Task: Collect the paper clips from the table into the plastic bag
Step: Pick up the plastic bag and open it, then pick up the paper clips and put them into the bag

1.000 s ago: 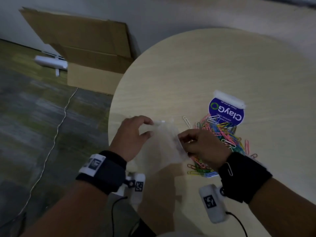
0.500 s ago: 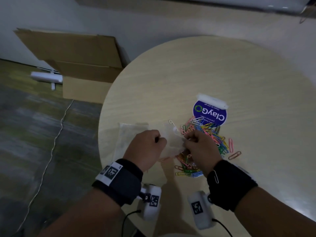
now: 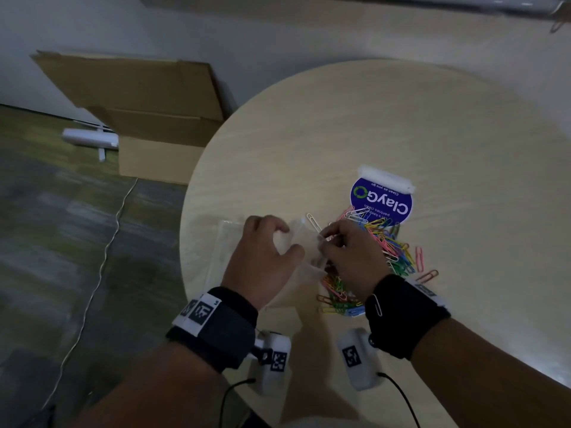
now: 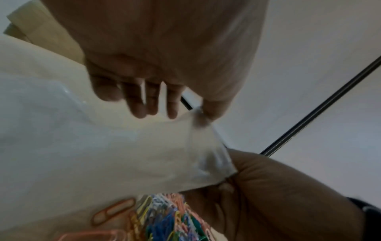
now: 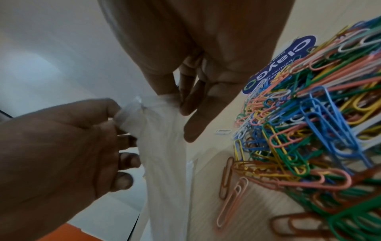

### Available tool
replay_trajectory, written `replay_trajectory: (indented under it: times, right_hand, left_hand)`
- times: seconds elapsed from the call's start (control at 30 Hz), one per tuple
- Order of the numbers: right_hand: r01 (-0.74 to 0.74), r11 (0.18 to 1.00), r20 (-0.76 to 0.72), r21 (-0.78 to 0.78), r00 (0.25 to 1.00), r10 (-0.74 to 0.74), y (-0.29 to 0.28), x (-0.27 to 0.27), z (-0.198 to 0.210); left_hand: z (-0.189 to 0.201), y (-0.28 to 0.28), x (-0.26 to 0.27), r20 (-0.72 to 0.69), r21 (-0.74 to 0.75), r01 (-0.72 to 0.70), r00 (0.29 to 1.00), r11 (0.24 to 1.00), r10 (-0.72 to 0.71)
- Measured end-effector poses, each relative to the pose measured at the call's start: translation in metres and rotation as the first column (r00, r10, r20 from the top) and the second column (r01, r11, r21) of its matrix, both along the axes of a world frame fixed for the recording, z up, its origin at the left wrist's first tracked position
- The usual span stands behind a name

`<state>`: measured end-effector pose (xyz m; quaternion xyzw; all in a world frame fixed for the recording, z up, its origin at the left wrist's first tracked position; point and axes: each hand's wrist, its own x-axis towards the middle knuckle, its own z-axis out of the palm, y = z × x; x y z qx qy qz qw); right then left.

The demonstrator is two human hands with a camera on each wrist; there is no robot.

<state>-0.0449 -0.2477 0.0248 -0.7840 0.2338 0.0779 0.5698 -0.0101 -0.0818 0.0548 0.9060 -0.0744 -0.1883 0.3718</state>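
Round bench (image 3: 386, 125) carries the paper clips (image 3: 383, 242) heaped beside a blue label (image 3: 381, 200). Plastic bag (image 3: 304, 242) held just left of the heap: left hand (image 3: 262, 257) and right hand (image 3: 352, 257) each pinch its rim with curled fingers (image 5: 123, 132). Step in hand: parting the mouth (no clips visibly inside). Next calls for a wide opening, then scooping.

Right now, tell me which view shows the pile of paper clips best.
The right wrist view: the pile of paper clips fills its right side, each clip sharp. The head view shows the pile whole but small, partly behind the right hand. The left wrist view catches only a blurred edge.
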Motion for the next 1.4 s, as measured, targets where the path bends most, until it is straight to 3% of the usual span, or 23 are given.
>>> replay_trajectory:
  times: [0.07, 0.23, 0.47, 0.53, 0.6, 0.63, 0.7, 0.8, 0.9, 1.07, 1.4]
  right_hand:
    - [-0.016, 1.000, 0.027, -0.020, 1.000, 0.016, 0.001, 0.000, 0.000]
    - [0.000, 0.999, 0.061, -0.035, 0.998, 0.002, 0.003, -0.002, -0.002]
    - [-0.044, 0.997, 0.064, -0.061, 0.997, 0.048, 0.004, -0.005, 0.001]
    - [-0.032, 0.981, 0.059, -0.190, 0.997, 0.044, -0.013, -0.011, 0.001]
    - [0.059, 0.892, 0.053, -0.448, 0.998, -0.039, -0.047, -0.019, -0.008]
    - [0.078, 0.826, 0.010, -0.558, 0.996, -0.087, -0.066, -0.024, -0.015]
    - [-0.046, 0.744, -0.215, -0.666, 0.968, -0.132, -0.094, -0.030, -0.029]
    - [-0.257, 0.698, -0.380, -0.668, 0.924, -0.024, -0.102, -0.033, -0.041]
    - [-0.249, 0.741, -0.317, -0.624, 0.947, 0.051, -0.097, -0.030, -0.041]
    - [-0.218, 0.794, -0.298, -0.568, 0.953, 0.048, -0.097, -0.032, -0.038]
    - [-0.297, 0.699, -0.273, -0.651, 0.950, 0.150, -0.101, -0.042, -0.024]
  left_hand:
    - [-0.006, 0.003, 0.000, -0.047, -0.043, 0.066, 0.997, 0.997, -0.068]
    - [-0.023, 0.013, 0.004, -0.096, 0.248, 0.329, 0.944, 0.911, -0.314]
    - [-0.047, 0.016, 0.007, 0.012, 0.194, 0.274, 0.959, 0.942, -0.282]
    - [-0.046, 0.017, 0.007, 0.027, 0.182, 0.275, 0.958, 0.944, -0.284]
    - [-0.046, 0.019, 0.007, 0.033, 0.179, 0.270, 0.959, 0.946, -0.280]
    - [-0.045, 0.019, 0.007, 0.033, 0.184, 0.273, 0.959, 0.944, -0.283]
    - [-0.046, 0.019, 0.006, 0.030, 0.198, 0.281, 0.956, 0.939, -0.292]
    - [-0.047, 0.017, 0.005, 0.025, 0.201, 0.290, 0.953, 0.936, -0.301]
    - [-0.049, 0.015, 0.002, 0.011, 0.215, 0.294, 0.953, 0.931, -0.304]
    - [-0.051, 0.012, -0.001, -0.002, 0.220, 0.290, 0.955, 0.931, -0.297]
    - [-0.051, 0.008, -0.004, 0.041, 0.254, 0.271, 0.956, 0.928, -0.291]
